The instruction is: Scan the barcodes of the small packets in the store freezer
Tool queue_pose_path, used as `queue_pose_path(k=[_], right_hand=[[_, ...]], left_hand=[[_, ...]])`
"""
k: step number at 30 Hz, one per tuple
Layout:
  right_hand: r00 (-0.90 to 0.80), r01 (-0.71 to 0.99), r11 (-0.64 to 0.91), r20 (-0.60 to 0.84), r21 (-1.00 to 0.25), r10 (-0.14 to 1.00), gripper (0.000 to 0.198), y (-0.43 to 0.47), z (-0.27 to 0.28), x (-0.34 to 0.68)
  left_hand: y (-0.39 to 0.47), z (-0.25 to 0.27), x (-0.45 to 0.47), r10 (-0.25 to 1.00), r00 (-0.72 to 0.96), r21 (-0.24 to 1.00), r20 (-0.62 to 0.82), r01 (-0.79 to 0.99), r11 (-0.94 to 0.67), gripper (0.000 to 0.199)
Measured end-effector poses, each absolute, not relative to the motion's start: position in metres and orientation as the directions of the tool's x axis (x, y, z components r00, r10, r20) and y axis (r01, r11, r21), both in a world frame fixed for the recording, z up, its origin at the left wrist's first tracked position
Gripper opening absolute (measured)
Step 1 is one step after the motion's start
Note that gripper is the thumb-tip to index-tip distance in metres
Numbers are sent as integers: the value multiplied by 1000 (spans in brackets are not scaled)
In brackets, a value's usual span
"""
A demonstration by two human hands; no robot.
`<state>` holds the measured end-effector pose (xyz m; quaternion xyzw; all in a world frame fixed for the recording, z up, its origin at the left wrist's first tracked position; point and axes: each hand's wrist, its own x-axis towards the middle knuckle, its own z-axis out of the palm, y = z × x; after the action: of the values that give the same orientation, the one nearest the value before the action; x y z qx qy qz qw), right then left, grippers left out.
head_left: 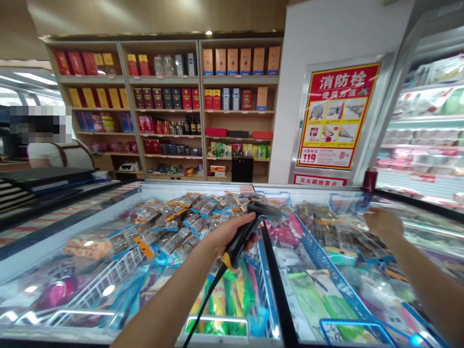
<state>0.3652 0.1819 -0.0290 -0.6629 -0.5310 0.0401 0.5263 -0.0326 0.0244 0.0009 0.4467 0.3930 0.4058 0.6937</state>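
My left hand point(232, 237) is wrapped round the handle of a black and yellow barcode scanner point(242, 241), its head tipped to the right above the chest freezer. A black cable point(206, 297) runs down from the scanner's butt. Out to the right, my right hand point(384, 226) is smeared by motion over the freezer's right half, and its fingers cannot be made out. Beneath the left hand lie packets with blue and orange edges point(174, 212) and green and yellow packs point(221, 299). Clear packets point(337, 224) lie near the right hand.
A black lid edge point(273, 285) divides the freezer lengthwise. White point(108, 273) and blue wire baskets point(322, 258) separate the goods. A dark red cylinder point(369, 181) stands at the back right. Shelves of boxes point(166, 108) line the wall; another person point(60, 152) is at far left.
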Motion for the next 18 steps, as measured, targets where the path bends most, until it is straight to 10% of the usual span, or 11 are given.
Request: queue_pose_path(k=[4, 6, 9, 18], right_hand=[[150, 817, 221, 567, -532, 810, 14, 159, -56, 300], [-210, 922, 342, 510, -180, 834, 27, 147, -75, 265], [-264, 963, 262, 378, 58, 887, 32, 142, -91, 253], [-252, 962, 271, 400, 9, 881, 30, 166, -69, 335]], left_hand=[[17, 2, -47, 937, 315, 940, -149, -248, 233, 34], [13, 2, -53, 949, 280, 938, -147, -266, 224, 33], [9, 3, -59, 953, 245, 929, -176, -278, 243, 30], [7, 7, -60, 953, 217, 923, -211, -276, 267, 33]])
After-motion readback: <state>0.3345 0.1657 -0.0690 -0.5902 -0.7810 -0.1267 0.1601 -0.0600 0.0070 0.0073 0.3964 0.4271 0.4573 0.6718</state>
